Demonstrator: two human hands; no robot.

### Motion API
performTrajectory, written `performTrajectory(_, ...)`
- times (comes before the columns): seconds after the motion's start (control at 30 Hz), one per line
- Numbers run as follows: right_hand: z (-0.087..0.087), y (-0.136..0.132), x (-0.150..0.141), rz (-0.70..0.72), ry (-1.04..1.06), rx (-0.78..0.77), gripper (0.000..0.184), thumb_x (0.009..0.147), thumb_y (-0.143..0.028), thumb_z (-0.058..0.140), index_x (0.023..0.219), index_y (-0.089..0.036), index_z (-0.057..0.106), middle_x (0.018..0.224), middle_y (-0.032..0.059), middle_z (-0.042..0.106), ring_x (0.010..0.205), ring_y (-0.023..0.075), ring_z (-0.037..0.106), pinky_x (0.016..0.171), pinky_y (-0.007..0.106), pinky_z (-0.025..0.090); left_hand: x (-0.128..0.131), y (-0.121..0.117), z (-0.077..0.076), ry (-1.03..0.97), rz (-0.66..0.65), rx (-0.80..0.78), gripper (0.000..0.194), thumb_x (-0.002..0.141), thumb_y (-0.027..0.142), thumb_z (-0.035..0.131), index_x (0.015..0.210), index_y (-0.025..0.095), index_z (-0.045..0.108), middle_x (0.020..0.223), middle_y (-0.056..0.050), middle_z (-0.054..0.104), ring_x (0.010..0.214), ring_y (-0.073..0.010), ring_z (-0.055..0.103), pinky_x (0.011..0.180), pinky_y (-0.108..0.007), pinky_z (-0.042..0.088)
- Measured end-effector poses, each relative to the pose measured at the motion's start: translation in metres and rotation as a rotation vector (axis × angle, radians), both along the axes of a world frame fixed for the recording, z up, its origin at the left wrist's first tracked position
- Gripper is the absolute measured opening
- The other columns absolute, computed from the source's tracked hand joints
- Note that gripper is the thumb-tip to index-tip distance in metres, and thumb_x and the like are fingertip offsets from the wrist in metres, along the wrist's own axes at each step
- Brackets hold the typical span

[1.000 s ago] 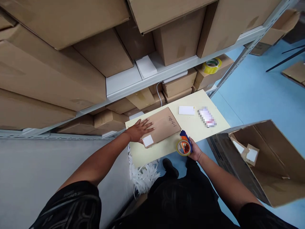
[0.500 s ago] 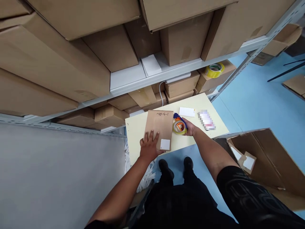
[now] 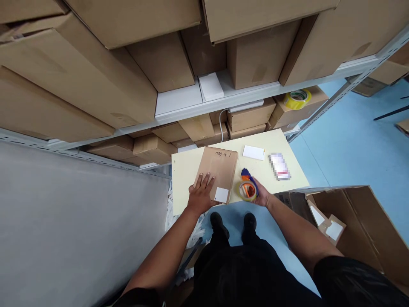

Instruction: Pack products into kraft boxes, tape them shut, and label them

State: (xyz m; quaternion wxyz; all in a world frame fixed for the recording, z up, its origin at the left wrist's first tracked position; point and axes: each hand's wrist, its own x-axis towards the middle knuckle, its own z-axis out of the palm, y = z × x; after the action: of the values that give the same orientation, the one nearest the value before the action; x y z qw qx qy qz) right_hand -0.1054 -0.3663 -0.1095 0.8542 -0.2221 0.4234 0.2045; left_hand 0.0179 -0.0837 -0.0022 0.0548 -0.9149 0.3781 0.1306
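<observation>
My left hand [image 3: 201, 194] lies with fingers spread on a flat brown cardboard box [image 3: 219, 164], pressing near its lower left side. The box has handwriting at its far end and a white label [image 3: 221, 194] at its near right corner. Just right of the box, my right hand [image 3: 261, 194] grips a blue and orange tape dispenser [image 3: 245, 175] loaded with a roll of yellowish clear tape [image 3: 239, 190]. A gap separates the dispenser from the box. Both are at a cream tabletop [image 3: 183, 175].
A white card or slim box [image 3: 254, 152] and a blurred rectangular item [image 3: 279, 166] lie at the table's right. A shelf [image 3: 179, 102] stacked with cartons stands behind, with a yellow tape roll [image 3: 298, 99] on one. A large open carton [image 3: 354, 217] stands at right.
My right hand has drawn the tape dispenser away from the box edge, toward me and slightly right. The box has turned a little under my left hand. The camera view has shifted slightly.
</observation>
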Motion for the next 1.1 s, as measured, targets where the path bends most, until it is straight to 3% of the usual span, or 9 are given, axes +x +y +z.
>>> performTrajectory(0.2, -0.001, 0.105, -0.094, -0.007, 0.091, 0.251, 0.063, 0.095, -0.076, 0.043, 0.097, -0.02, 0.072, 0.09, 0.0099, 0.079, 0.086, 0.0255, 0.076, 0.088, 0.043, 0.061, -0.003, -0.003, 0.001, 0.007, 0.025, 0.0, 0.119, 0.073, 0.082, 0.068, 0.167, 0.028, 0.019, 0.174, -0.012, 0.013, 0.159, -0.0423, 0.004, 0.103, -0.059, 0.042)
performTrajectory(0.3, -0.005, 0.144, -0.101, 0.001, 0.087, 0.371, 0.06, 0.095, -0.076, 0.044, 0.097, -0.022, 0.073, 0.092, 0.0096, 0.08, 0.091, 0.0265, 0.077, 0.091, 0.044, 0.061, -0.005, -0.006, 0.002, 0.014, 0.048, 0.006, 0.112, 0.078, 0.079, 0.066, 0.167, 0.028, 0.02, 0.174, -0.013, 0.014, 0.159, -0.0428, 0.003, 0.102, -0.06, 0.044)
performTrajectory(0.4, -0.006, 0.154, -0.08, -0.061, 0.058, 0.383, 0.06, 0.097, -0.073, 0.043, 0.102, -0.021, 0.073, 0.097, 0.0098, 0.08, 0.094, 0.0272, 0.076, 0.091, 0.044, 0.061, -0.008, -0.012, 0.003, 0.005, 0.147, 0.038, 0.106, 0.084, 0.078, 0.057, 0.167, 0.027, 0.016, 0.174, -0.014, 0.011, 0.159, -0.0433, 0.003, 0.101, -0.062, 0.045)
performTrajectory(0.57, -0.002, 0.113, -0.035, -0.172, 0.053, 0.226, 0.055, 0.099, -0.065, 0.044, 0.11, -0.019, 0.072, 0.096, 0.0075, 0.08, 0.09, 0.0237, 0.076, 0.087, 0.04, 0.061, -0.022, -0.02, 0.005, -0.016, 0.254, 0.01, 0.1, 0.092, 0.074, 0.048, 0.168, 0.019, 0.013, 0.173, -0.019, 0.01, 0.157, -0.0483, 0.007, 0.099, -0.063, 0.048)
performTrajectory(0.73, 0.0, 0.045, 0.011, -0.035, 0.055, 0.144, 0.061, 0.092, -0.074, 0.048, 0.098, -0.017, 0.07, 0.082, 0.0081, 0.077, 0.075, 0.0239, 0.073, 0.071, 0.038, 0.062, -0.04, -0.012, 0.004, -0.007, 0.074, -0.14, 0.095, 0.088, 0.059, 0.067, 0.163, 0.013, 0.031, 0.169, -0.022, 0.025, 0.152, -0.0467, 0.026, 0.116, -0.058, 0.038)
performTrajectory(0.83, -0.003, 0.011, 0.045, 0.097, 0.073, 0.045, 0.057, 0.093, -0.072, 0.049, 0.099, -0.018, 0.067, 0.08, 0.0082, 0.075, 0.075, 0.0247, 0.071, 0.066, 0.04, 0.061, -0.025, 0.001, 0.006, 0.056, -0.04, -0.157, 0.073, 0.094, 0.043, 0.064, 0.158, 0.019, 0.041, 0.164, -0.015, 0.039, 0.14, -0.0363, 0.045, 0.114, -0.048, 0.044)
performTrajectory(0.9, -0.007, -0.003, 0.068, 0.172, 0.099, -0.022, 0.053, 0.093, -0.07, 0.053, 0.098, -0.019, 0.066, 0.077, 0.008, 0.074, 0.072, 0.0247, 0.07, 0.064, 0.04, 0.06, -0.005, 0.008, 0.009, 0.103, -0.123, -0.15, 0.064, 0.096, 0.042, 0.062, 0.156, 0.024, 0.046, 0.16, -0.011, 0.047, 0.136, -0.0325, 0.049, 0.113, -0.046, 0.045)
performTrajectory(0.97, -0.012, -0.01, 0.088, 0.23, 0.099, -0.053, 0.051, 0.095, -0.068, 0.052, 0.098, -0.019, 0.065, 0.076, 0.0089, 0.073, 0.07, 0.0247, 0.07, 0.065, 0.041, 0.06, 0.015, 0.012, 0.011, 0.085, -0.152, -0.131, 0.071, 0.093, 0.053, 0.064, 0.157, 0.028, 0.045, 0.16, -0.012, 0.047, 0.142, -0.035, 0.044, 0.119, -0.051, 0.036)
performTrajectory(1.1, -0.018, -0.015, 0.115, 0.278, 0.077, -0.081, 0.051, 0.097, -0.067, 0.048, 0.1, -0.019, 0.065, 0.076, 0.0096, 0.073, 0.068, 0.0246, 0.069, 0.063, 0.042, 0.06, 0.037, 0.007, 0.009, -0.033, -0.035, -0.078, 0.105, 0.076, 0.075, 0.072, 0.163, 0.03, 0.034, 0.171, -0.014, 0.026, 0.156, -0.0457, 0.016, 0.122, -0.069, 0.009)
